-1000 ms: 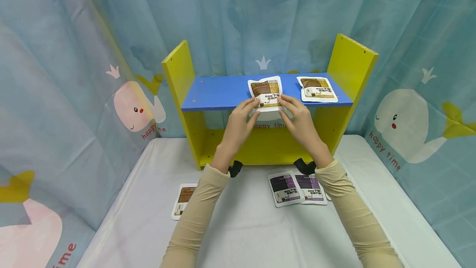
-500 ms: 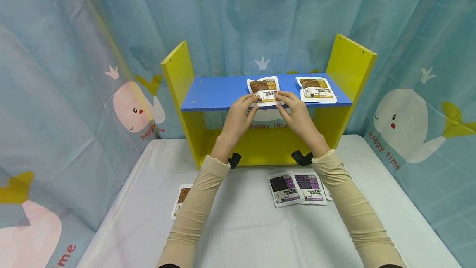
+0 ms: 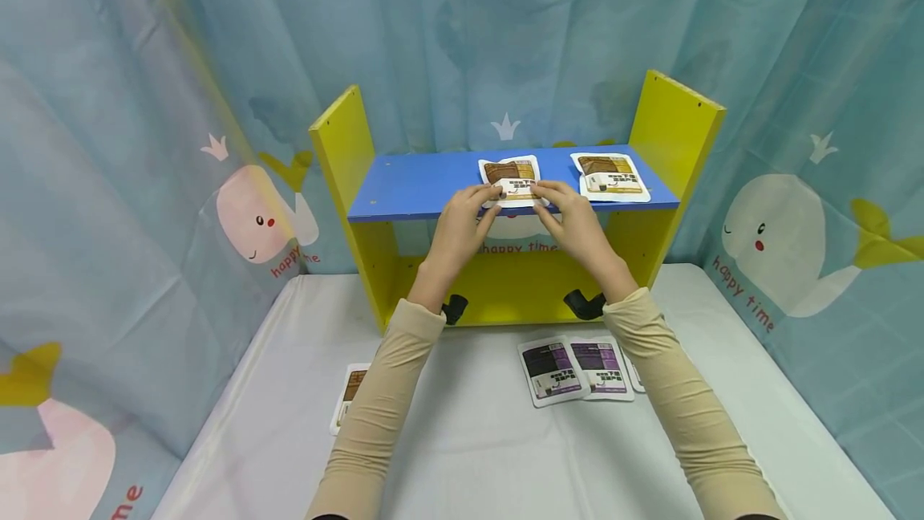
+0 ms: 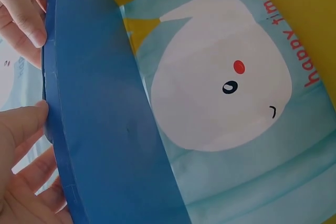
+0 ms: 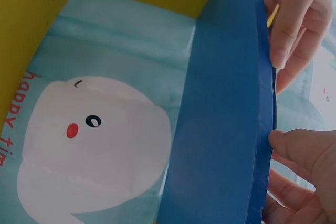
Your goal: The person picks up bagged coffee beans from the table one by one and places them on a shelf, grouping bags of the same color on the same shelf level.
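Yellow side panels point(image 3: 341, 135) hold up a blue shelf point(image 3: 419, 179) in the head view. On the shelf, close to its front edge and around the middle, lies a brown-and-white packet point(image 3: 514, 172). The left hand point(image 3: 456, 227) grips its near left corner and the right hand point(image 3: 576, 223) its near right corner, fingers on top and thumbs at the front. Another packet point(image 3: 611, 176) lies further right on the shelf, apart from the first. On the white tablecloth point(image 3: 469, 464) below, two purple packets point(image 3: 554, 371) overlap in front of the unit, with a white edge showing beside the right sleeve point(image 3: 674, 375). A brown packet point(image 3: 353, 386) is partly hidden by the left sleeve point(image 3: 382, 400).

From the left wrist, the underside of the shelf fills the middle, both thumbs at its front edge; a whale print point(image 4: 220, 77) shows beyond on the curtain.

From the right wrist, the two hands again meet that edge, their thumbs spaced apart, and the packet's face is out of sight.
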{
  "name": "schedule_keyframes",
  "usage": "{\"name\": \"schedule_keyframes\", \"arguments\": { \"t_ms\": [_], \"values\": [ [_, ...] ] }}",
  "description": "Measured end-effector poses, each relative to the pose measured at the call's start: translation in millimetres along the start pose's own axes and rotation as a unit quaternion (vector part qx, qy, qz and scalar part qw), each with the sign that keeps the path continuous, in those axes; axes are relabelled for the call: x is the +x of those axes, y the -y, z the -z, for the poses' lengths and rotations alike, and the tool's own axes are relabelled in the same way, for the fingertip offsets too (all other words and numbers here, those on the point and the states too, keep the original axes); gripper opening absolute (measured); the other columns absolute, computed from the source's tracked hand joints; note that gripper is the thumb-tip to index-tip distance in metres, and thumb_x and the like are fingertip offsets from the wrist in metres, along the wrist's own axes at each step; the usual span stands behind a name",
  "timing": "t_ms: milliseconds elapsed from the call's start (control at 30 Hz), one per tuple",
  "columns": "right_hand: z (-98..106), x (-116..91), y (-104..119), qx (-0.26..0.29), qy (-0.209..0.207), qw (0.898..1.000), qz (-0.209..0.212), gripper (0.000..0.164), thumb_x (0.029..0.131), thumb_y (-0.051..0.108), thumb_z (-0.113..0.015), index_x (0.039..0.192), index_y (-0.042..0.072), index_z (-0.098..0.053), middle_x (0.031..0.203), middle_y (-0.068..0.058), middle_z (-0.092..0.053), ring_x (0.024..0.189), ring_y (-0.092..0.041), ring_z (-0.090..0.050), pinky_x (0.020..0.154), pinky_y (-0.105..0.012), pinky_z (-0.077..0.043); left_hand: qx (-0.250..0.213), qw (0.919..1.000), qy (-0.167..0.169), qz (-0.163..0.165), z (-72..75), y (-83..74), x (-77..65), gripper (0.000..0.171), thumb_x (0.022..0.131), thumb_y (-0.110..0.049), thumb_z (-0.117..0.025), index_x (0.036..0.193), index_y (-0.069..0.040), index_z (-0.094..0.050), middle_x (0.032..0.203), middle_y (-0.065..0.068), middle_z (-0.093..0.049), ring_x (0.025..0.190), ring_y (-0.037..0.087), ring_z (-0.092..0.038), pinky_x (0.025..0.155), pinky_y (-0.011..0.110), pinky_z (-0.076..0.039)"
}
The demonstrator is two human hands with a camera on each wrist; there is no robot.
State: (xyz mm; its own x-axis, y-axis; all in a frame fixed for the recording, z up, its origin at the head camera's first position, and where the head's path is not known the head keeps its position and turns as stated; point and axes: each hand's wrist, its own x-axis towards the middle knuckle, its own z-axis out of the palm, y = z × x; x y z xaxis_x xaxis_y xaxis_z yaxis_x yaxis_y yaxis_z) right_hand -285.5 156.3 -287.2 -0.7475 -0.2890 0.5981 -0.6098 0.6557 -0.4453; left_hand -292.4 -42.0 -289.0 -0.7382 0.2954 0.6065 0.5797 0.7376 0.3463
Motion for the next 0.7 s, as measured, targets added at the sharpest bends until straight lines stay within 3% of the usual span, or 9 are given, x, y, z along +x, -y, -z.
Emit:
{"name": "schedule_keyframes", "arguments": {
  "t_ms": [167, 400, 533, 700],
  "values": [
    [0.8, 1.8, 0.6, -0.008, -0.004, 1.000, 0.003, 0.035, 0.094, 0.015, -0.054, 0.127, 0.004, -0.056, 0.133, -0.017, -0.050, 0.104, -0.034, -0.058, 0.082, -0.047, -0.051, 0.005, 0.9999, -0.008, -0.005, 2.3, 0.9, 0.7, 0.033, 0.092, -0.023, -0.057, 0.124, -0.016, -0.060, 0.127, 0.005, -0.057, 0.112, 0.025, -0.051, 0.094, 0.035, -0.045],
    [-0.8, 2.5, 1.7, -0.040, -0.021, 0.999, 0.004, 0.037, 0.092, 0.014, -0.057, 0.129, 0.008, -0.055, 0.135, -0.018, -0.046, 0.120, -0.037, -0.047, 0.090, -0.050, -0.047, 0.005, 0.9995, -0.026, -0.017, 2.7, 5.6, -5.9, 0.036, 0.092, -0.021, -0.058, 0.128, -0.015, -0.057, 0.128, 0.004, -0.056, 0.118, 0.023, -0.048, 0.101, 0.034, -0.040],
    [-5.3, -0.6, 3.2, -0.048, -0.048, 0.997, 0.022, 0.037, 0.091, 0.013, -0.059, 0.127, 0.007, -0.056, 0.134, -0.019, -0.046, 0.123, -0.038, -0.044, 0.098, -0.053, -0.040, -0.005, 0.9976, -0.057, -0.040, 2.5, 10.3, -14.9, 0.037, 0.091, -0.019, -0.059, 0.128, -0.012, -0.057, 0.127, 0.006, -0.056, 0.119, 0.022, -0.048, 0.102, 0.032, -0.040],
    [-16.9, -12.7, 7.5, -0.039, -0.091, 0.994, 0.046, 0.035, 0.088, 0.008, -0.062, 0.123, 0.006, -0.059, 0.134, -0.017, -0.047, 0.123, -0.038, -0.042, 0.101, -0.058, -0.032, -0.026, 0.9914, -0.103, -0.077, 1.3, 16.3, -32.3, 0.035, 0.091, -0.015, -0.060, 0.124, -0.008, -0.059, 0.124, 0.010, -0.058, 0.119, 0.024, -0.049, 0.109, 0.038, -0.032]
  ]
}}
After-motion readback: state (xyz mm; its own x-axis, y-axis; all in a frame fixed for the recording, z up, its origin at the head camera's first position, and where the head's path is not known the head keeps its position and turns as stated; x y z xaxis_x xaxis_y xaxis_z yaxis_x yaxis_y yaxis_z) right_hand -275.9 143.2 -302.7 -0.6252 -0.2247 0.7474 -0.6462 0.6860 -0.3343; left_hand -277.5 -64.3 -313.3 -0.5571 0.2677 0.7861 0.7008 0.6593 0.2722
